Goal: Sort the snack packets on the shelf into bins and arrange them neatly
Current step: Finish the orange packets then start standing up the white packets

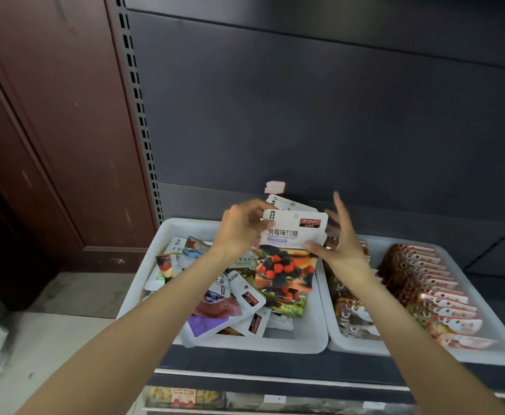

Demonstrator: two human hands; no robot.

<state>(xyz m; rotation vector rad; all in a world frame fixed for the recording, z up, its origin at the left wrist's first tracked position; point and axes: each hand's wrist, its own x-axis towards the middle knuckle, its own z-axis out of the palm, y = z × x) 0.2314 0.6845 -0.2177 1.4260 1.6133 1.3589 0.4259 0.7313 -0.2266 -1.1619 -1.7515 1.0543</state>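
Dark grey store shelving is filling the view, with a slotted upright running up at eleven o'clock and a reddish-brown wooden panel standing beside it at nine o'clock. Nearest me, at six o'clock, a lower shelf is showing a strip of yellow and red packets behind its front edge. Above that, two white bins are sitting side by side on the shelf. The left bin is holding a loose, jumbled heap of mixed snack packets, white, purple and pink ones lying at all angles. The right bin, at three o'clock, is holding tidy rows of brown and red packets standing on edge, one behind another. Over the left bin's far half, at twelve o'clock, a person is holding up a small stack of raspberry gummy packets, berries printed on the front one. The left hand is gripping the stack's upper left corner, fingers curled round it. The right hand is pressing the stack's right edge with its thumb while the fingers are spreading straight upward. Behind the stack, a small red-edged price label is sticking to the back panel.
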